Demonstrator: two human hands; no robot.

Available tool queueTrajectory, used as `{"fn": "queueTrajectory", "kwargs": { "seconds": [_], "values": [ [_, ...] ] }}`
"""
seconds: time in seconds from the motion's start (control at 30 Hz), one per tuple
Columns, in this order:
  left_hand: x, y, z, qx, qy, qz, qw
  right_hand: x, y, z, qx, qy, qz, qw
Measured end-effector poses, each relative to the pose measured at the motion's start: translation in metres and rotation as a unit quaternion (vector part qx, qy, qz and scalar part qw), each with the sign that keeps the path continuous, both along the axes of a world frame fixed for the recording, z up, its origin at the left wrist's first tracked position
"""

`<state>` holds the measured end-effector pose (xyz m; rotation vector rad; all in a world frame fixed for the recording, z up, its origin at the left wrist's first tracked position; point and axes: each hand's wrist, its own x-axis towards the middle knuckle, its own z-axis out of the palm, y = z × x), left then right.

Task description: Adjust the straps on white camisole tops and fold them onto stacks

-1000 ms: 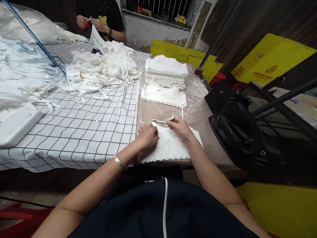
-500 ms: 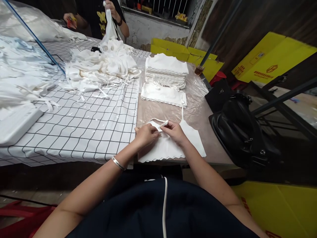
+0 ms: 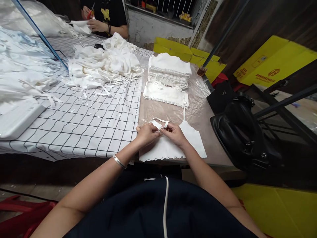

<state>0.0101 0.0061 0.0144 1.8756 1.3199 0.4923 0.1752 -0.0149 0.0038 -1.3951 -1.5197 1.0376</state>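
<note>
I see both hands meet over the flat white fabric piece with a scalloped lower edge [image 3: 173,145], which lies on the brown table [image 3: 198,115] at its near edge. My left hand [image 3: 146,134] and right hand [image 3: 174,133] each pinch the thin white strap [image 3: 162,121] looped at that piece's upper left corner. Beyond the fabric piece sits a tall stack of folded white pieces [image 3: 169,71]; to its right, a black leather bag [image 3: 237,132]; far beyond it to the left, another person's hands [image 3: 92,23] work.
</note>
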Motion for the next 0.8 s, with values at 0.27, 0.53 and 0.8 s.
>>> {"fn": "queueTrajectory", "kwargs": {
  "seconds": [0.27,0.53,0.8],
  "values": [
    [0.000,0.000,-0.003,0.013,0.005,0.006,1.000,0.005,-0.001,0.009,0.059,-0.081,0.013,0.995],
    [-0.008,-0.038,-0.008,0.258,0.153,-0.031,0.953,0.004,0.014,0.026,-0.167,0.175,0.036,0.970],
    [-0.035,-0.081,-0.041,0.296,0.183,-0.259,0.901,-0.014,0.111,0.051,-0.316,0.190,-0.018,0.930]
  ]
}}
